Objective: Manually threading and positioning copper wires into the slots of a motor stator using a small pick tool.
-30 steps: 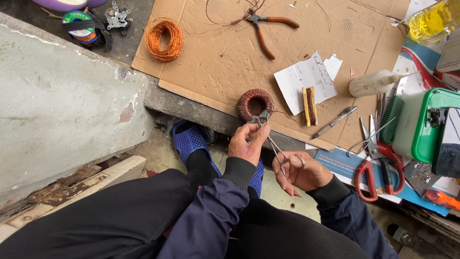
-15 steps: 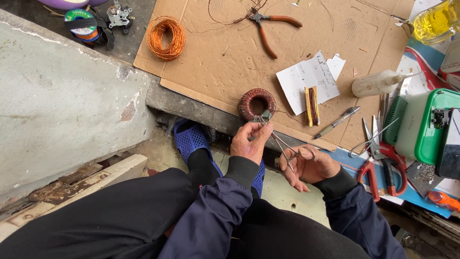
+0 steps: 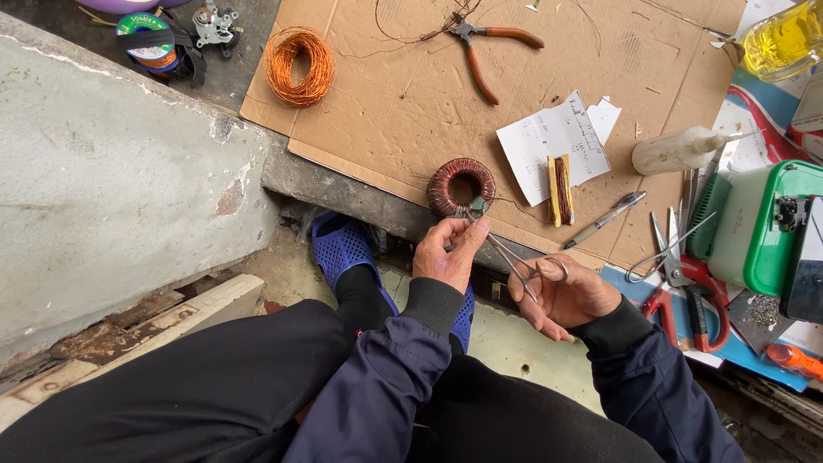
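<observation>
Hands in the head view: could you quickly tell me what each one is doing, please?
Left hand: pinching the forceps tip at the wound coil.
Right hand: gripping the forceps' ring handles.

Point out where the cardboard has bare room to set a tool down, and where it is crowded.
Bare cardboard lies between the orange wire coil, the pliers and the wound ring. The right edge is crowded: paper slip, white bottle, scissors, green box.

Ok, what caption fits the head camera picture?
Left hand steadies a copper-wound ring coil while right hand works forceps.
</observation>
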